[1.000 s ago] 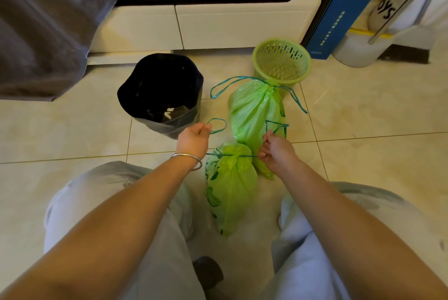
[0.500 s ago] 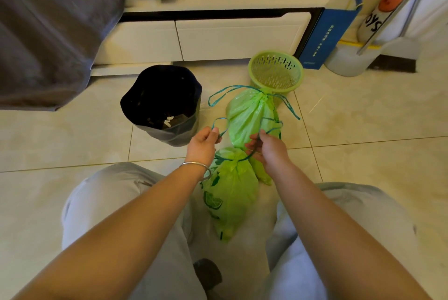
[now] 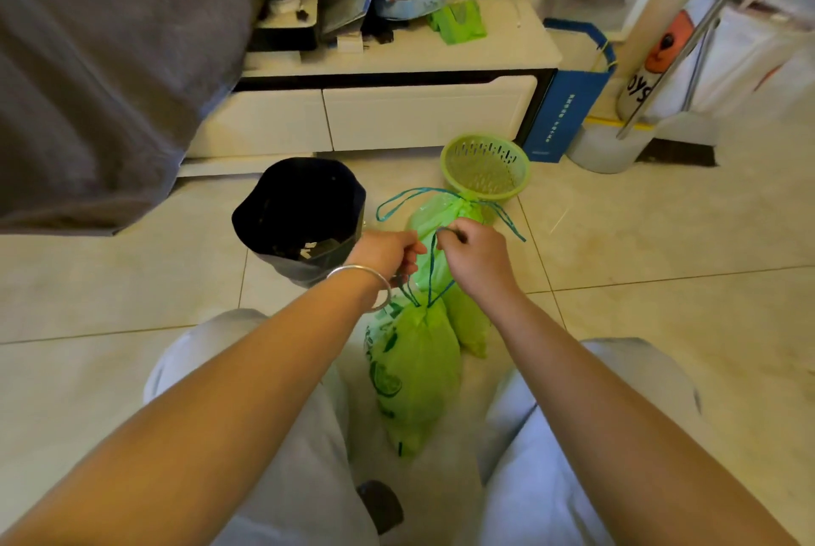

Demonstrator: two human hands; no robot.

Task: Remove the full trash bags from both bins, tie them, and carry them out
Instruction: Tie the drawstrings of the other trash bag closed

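Observation:
Two green trash bags lie on the tiled floor between my knees. The near bag [image 3: 414, 369] has its neck cinched by a teal drawstring [image 3: 430, 276]. My left hand [image 3: 388, 252], with a silver bangle on the wrist, pinches one strand of that drawstring. My right hand [image 3: 476, 256] pinches the other strand, close beside the left. The far bag [image 3: 441, 217] lies behind my hands, its own drawstring loops spread out to both sides. A dark bin [image 3: 300, 214] stands to the left. A green perforated bin [image 3: 485, 166] stands behind the far bag.
A low white cabinet [image 3: 397, 113] with drawers runs along the back, clutter and a plant on top. A blue paper bag [image 3: 569, 104] leans at its right end. Grey fabric [image 3: 101, 60] hangs at upper left. White bags and a metal pole stand at the right.
My hands came together from a wide pull and rose above the near bag's neck, still holding its drawstring strands. The camera tilted up, showing more of the cabinet top.

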